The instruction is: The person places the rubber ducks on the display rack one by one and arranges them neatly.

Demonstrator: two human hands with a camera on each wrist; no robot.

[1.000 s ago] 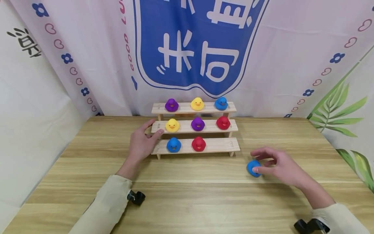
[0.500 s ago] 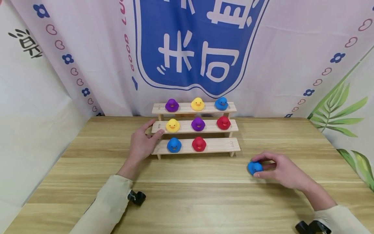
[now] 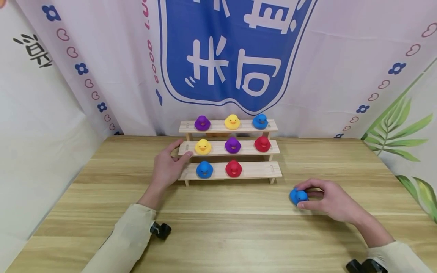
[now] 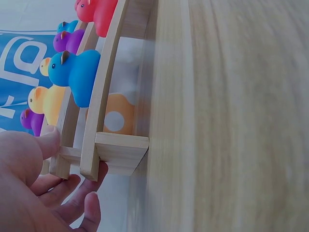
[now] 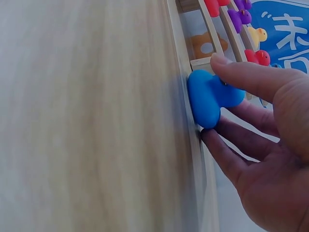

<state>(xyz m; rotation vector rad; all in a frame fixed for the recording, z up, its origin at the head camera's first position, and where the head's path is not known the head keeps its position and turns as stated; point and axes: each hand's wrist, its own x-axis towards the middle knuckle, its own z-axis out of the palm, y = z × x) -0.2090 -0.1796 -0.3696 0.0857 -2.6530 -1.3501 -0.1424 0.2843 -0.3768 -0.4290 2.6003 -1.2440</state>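
Note:
A three-tier wooden display stand (image 3: 254,170) holds several rubber ducks in rows. My left hand (image 3: 167,167) grips its left end, the thumb on the middle tier and the fingers around the ends of the boards in the left wrist view. On the bottom tier sit a blue duck (image 3: 204,169) and a red duck (image 3: 233,168), with bare board to their right. Right of the stand, my right hand (image 3: 329,199) holds another blue rubber duck (image 5: 205,99) between thumb and fingers, low at the tabletop. That duck looks turned sideways in the head view.
The middle tier carries yellow (image 3: 203,146), purple (image 3: 233,145) and red (image 3: 262,144) ducks. Purple (image 3: 202,123), yellow (image 3: 232,121) and blue (image 3: 260,121) ducks line the top one. A printed curtain (image 3: 136,76) hangs behind the wooden table (image 3: 218,235).
My right thumb and fingers have closed around the blue duck, which has turned so its face shows. The left hand stays at the stand's left end.

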